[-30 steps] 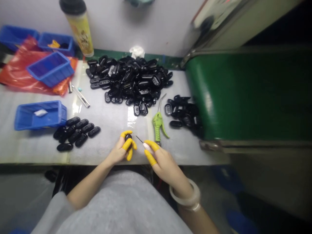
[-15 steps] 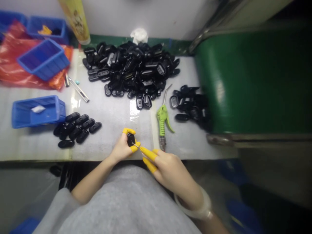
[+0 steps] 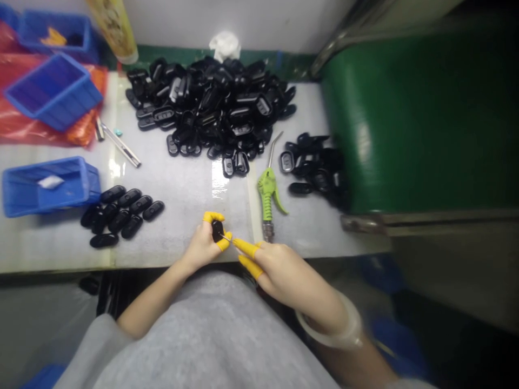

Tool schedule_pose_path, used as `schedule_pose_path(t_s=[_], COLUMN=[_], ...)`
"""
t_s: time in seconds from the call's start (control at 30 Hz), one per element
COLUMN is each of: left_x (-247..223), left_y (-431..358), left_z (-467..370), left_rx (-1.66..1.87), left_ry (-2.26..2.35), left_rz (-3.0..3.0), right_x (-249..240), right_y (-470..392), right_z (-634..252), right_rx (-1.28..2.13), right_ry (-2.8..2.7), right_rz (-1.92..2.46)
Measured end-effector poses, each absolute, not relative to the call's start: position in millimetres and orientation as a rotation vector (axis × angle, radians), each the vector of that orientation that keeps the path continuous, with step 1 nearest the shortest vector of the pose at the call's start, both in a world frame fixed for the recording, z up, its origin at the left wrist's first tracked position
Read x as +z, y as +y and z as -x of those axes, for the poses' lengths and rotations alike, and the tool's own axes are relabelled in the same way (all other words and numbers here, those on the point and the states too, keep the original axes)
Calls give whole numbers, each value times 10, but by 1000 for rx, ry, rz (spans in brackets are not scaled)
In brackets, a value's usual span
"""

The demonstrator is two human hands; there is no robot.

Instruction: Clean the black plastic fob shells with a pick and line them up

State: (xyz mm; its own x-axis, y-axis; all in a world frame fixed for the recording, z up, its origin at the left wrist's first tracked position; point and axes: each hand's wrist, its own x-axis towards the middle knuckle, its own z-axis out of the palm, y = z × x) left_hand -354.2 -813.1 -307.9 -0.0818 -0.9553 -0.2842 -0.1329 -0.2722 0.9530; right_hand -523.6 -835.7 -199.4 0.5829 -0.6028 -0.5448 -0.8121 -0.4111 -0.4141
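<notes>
My left hand (image 3: 201, 246), with yellow finger cots on its fingertips, grips a small black plastic casing (image 3: 218, 230) between thumb and fingers just above the table's front edge. My right hand (image 3: 279, 270), also in yellow cots, is closed on a thin metal-tipped tool (image 3: 225, 237). Its tip reaches the face of the casing; the handle is mostly hidden by the fingers, so its exact kind does not show. Left of my hands lies a group of oval black casings (image 3: 130, 197). A large heap of similar black casings (image 3: 206, 116) is spread beyond them.
A green air blow gun (image 3: 267, 194) lies right of my hands, beside a smaller heap of black parts (image 3: 318, 167). Blue bins (image 3: 48, 208) stand at the left, near a utility knife (image 3: 120, 145) and red plastic bag (image 3: 20, 124). A green surface (image 3: 417, 135) borders the right.
The camera view has shifted slightly, so the tabletop things appear further left and mostly a little higher. Both hands keep their grips, with the tool tip still at the casing.
</notes>
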Motion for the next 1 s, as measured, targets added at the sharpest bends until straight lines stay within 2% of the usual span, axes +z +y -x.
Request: schedule_pose_path(t_s=[0.3,0.63,0.83,1.0], left_x=[-3043,-3036,-3054,-3057], left_y=[-8147,-8188,-8169,-8163], left_z=[3573,3609,3605,3613], left_rx=[-1287,-1238,-1197,-1177], left_ry=[-1343,-1384,-1422,-1438], left_rz=[-1580,-1687,-1683,-1714], right_x=[-2028,-2105,-2093,-2148], right_y=[-8382,-8328,-8389,-8345], right_z=[5214,5201,5216,5257], right_rx=[382,401,293,335], right_ry=[1144,1196,1138,1142], right_rz=[2048,2133,1875,2148])
